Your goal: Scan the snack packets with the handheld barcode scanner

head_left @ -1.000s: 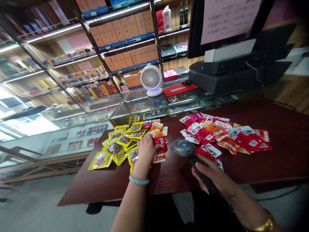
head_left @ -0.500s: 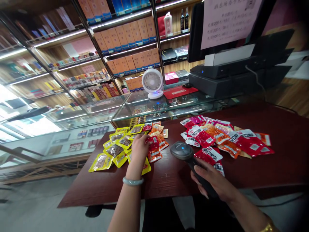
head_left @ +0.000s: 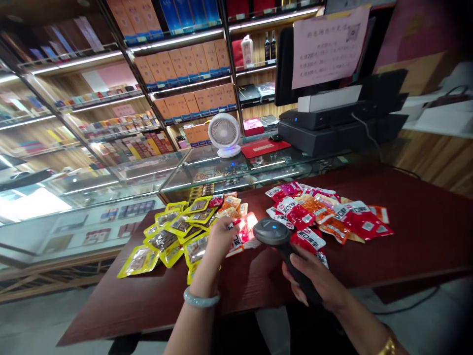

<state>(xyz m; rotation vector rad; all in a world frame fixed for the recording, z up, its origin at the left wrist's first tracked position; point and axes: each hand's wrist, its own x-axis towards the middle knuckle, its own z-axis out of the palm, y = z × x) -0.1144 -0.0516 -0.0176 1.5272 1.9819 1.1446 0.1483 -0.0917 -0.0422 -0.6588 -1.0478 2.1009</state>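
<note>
My left hand (head_left: 222, 235) is closed on a red and white snack packet (head_left: 245, 228), whose face is brightly lit. In my right hand (head_left: 308, 273) is a black barcode scanner (head_left: 273, 231), gripped by its handle, with a blue light on top and its head pointed at that packet. Yellow snack packets (head_left: 162, 239) lie in a pile left of my left hand. Behind the held packet are a few orange packets (head_left: 232, 202). A second pile of red, white and orange packets (head_left: 310, 209) spreads beyond and to the right of the scanner.
The dark red table (head_left: 406, 236) carries the packets. Behind it stands a glass counter (head_left: 207, 170) with a white fan (head_left: 224, 135), a red mat (head_left: 264, 147) and a dark monitor (head_left: 286, 64) bearing a paper notice. Shelves of boxes (head_left: 185, 64) line the wall.
My left hand has lifted the red packet from the pile and tilted it toward the scanner. A bright light now falls on the packet. The camera view has shifted slightly right.
</note>
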